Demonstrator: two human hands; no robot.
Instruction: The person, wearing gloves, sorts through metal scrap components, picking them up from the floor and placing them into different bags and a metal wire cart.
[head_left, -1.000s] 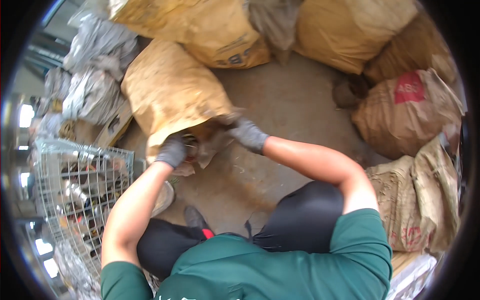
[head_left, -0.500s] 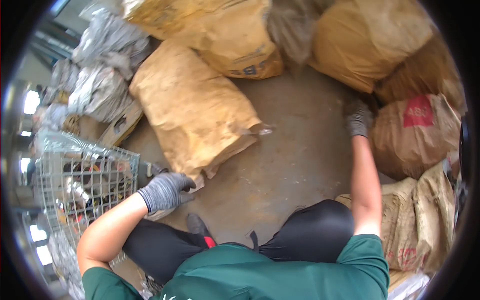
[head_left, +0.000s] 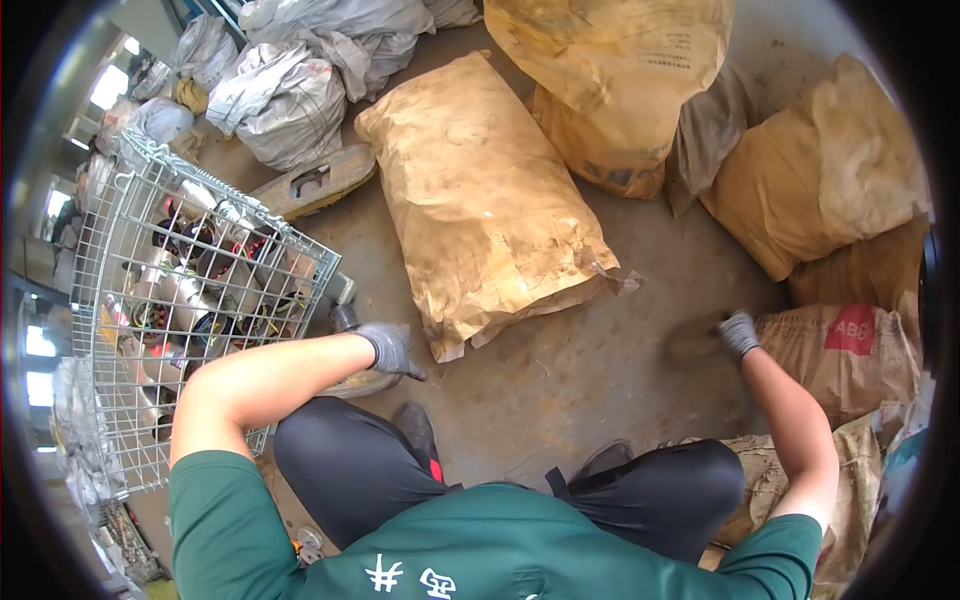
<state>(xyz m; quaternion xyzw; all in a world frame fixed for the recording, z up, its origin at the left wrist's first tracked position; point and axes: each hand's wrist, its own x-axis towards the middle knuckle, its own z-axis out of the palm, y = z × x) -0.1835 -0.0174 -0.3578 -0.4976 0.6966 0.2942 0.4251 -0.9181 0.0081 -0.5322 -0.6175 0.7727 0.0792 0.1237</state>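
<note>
My left hand (head_left: 393,349), in a grey glove, is beside the lower left corner of a large brown paper sack (head_left: 490,200). Its fingers look loosely stretched, with nothing seen in them; I cannot tell whether they touch the sack. The sack lies on the floor, full and creased, its near end folded and ragged. Out to the right, my gloved right hand (head_left: 738,333) is closed in front of a brown sack with a red patch (head_left: 850,330). A dark blurred shape (head_left: 695,345) shows at its fingers, too smeared to name.
To the left stands a wire mesh cage (head_left: 215,310) filled with mixed metal-looking parts. Behind it are grey-white plastic bags (head_left: 290,105) and a worn flat piece with a slot (head_left: 315,180). More brown sacks (head_left: 620,90) stand at the back and right. My legs are bent on the floor (head_left: 520,410).
My view has shifted, so the sack and cage sit farther right in it. My right hand has come nearer to me from the far sacks. My left hand stays near the sack's corner.
</note>
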